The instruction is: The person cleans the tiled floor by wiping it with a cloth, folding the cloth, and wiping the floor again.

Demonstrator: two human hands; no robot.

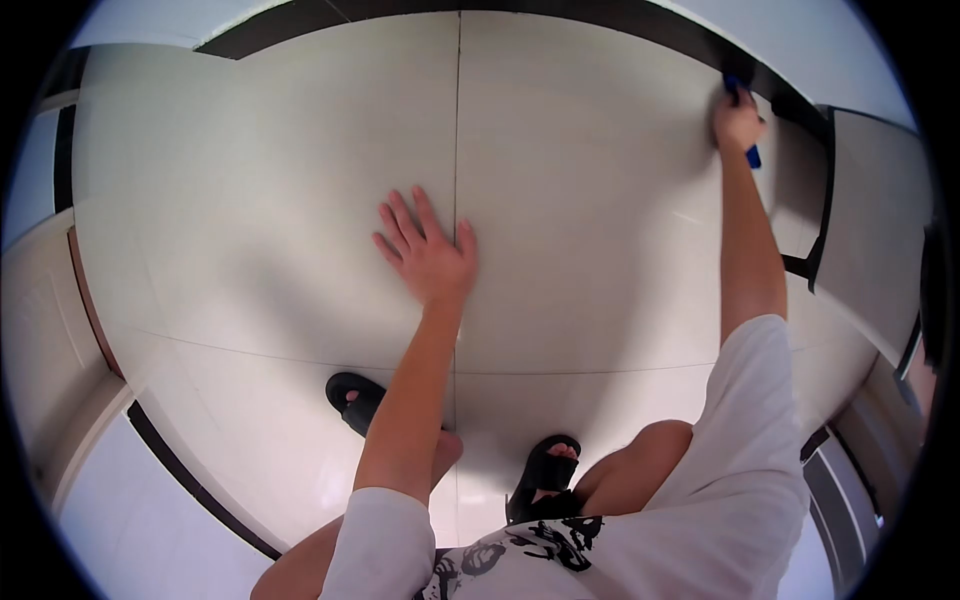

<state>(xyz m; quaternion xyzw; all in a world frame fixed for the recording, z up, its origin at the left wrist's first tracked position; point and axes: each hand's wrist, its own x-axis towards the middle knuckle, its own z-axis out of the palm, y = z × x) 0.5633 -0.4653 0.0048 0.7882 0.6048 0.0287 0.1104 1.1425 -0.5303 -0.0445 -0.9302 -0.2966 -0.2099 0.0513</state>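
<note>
Flat on the pale tiled floor, with its fingers spread, my left hand holds nothing. It rests by the seam between two large tiles. My right hand reaches far to the upper right, its fingers wrapped round a blue object close to the dark skirting at the foot of the wall. Only parts of the blue object show, above and below the hand; the rest is hidden by it.
Dark skirting runs along the far wall. A doorway with a dark frame is at the right, and a pale door stands at the left. Black sandals are on my feet near the bottom.
</note>
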